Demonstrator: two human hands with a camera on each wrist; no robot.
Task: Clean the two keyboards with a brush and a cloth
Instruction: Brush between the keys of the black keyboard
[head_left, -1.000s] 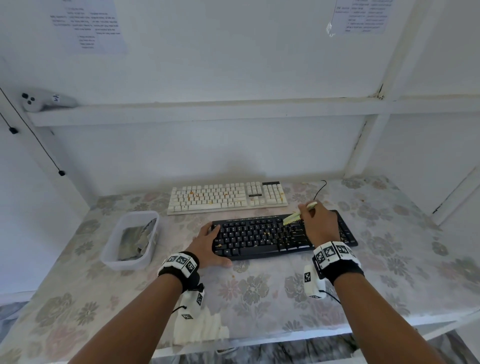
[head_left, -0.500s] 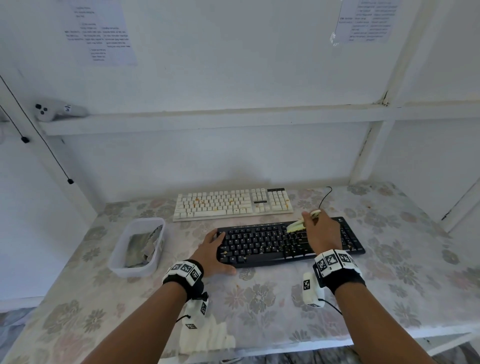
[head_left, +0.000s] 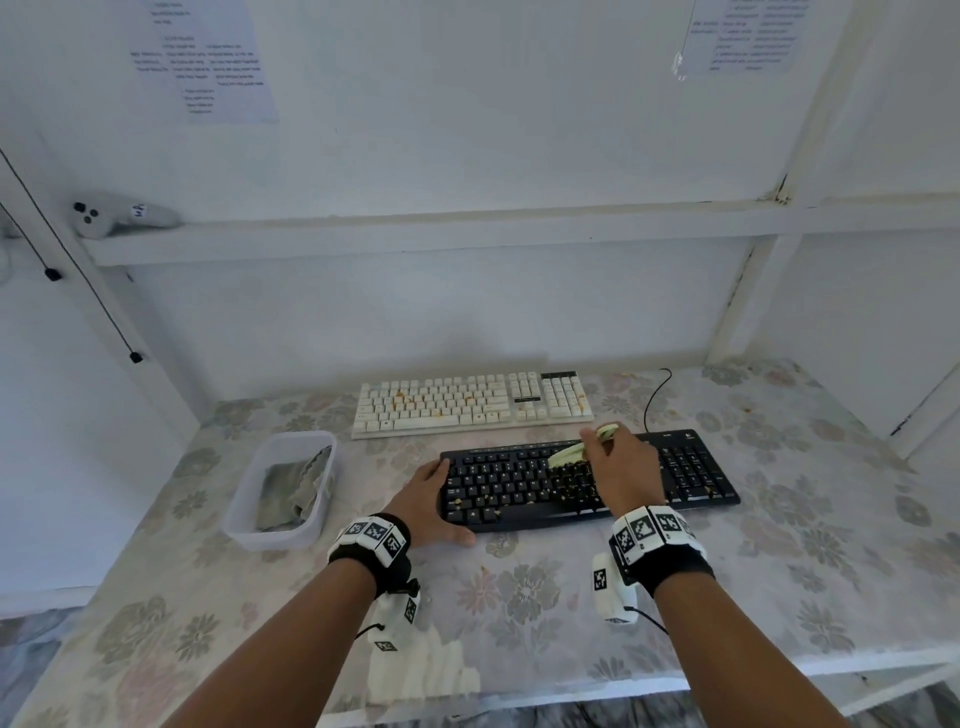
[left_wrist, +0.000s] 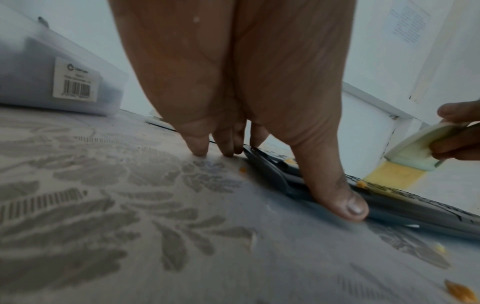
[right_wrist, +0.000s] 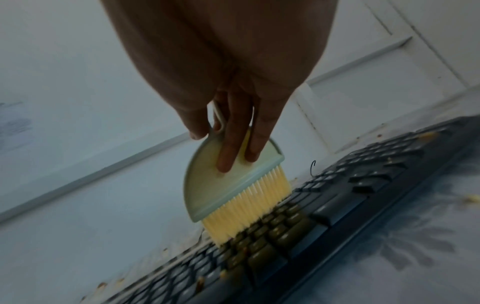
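Head view, black keyboard: the black keyboard (head_left: 587, 480) lies on the bench (head_left: 519, 582) nearest the person, orange crumbs scattered over its left and middle keys.
Head view, white keyboard: the white keyboard (head_left: 470, 402) lies just behind the black one, parallel to it, apart, with orange specks on its keys.
Head view, right hand: the right hand (head_left: 621, 470) grips a pale green brush (head_left: 574, 451) above the middle of the black keyboard, bristles down on the keys.
Head view, left hand: the left hand (head_left: 426, 506) rests at the black keyboard's left end, fingers laid out, thumb along the front edge.
Head view, container: a clear plastic container (head_left: 283, 488) stands left of the keyboards with a crumpled cloth (head_left: 291, 491) inside.
Head view, ledge: a white controller (head_left: 122, 215) lies on the wall ledge at upper left.

Left wrist view, left hand: the left hand (left_wrist: 233, 86) holds nothing; its fingertips (left_wrist: 198, 151) touch the bench and the thumb presses against the black keyboard (left_wrist: 389, 203).
Left wrist view, brush: the brush (left_wrist: 413, 153) shows at the right edge, pinched by other fingers, yellow bristles meeting the keys.
Left wrist view, container: the container (left_wrist: 52, 76) with a barcode label sits at upper left.

Right wrist view, right hand: the right hand (right_wrist: 228, 67) clasps the brush (right_wrist: 228, 181), two fingers flat on its body, thumb on the far side.
Right wrist view, bristles: the yellow bristles press on the black keyboard (right_wrist: 324, 224), crumbs between the keys.
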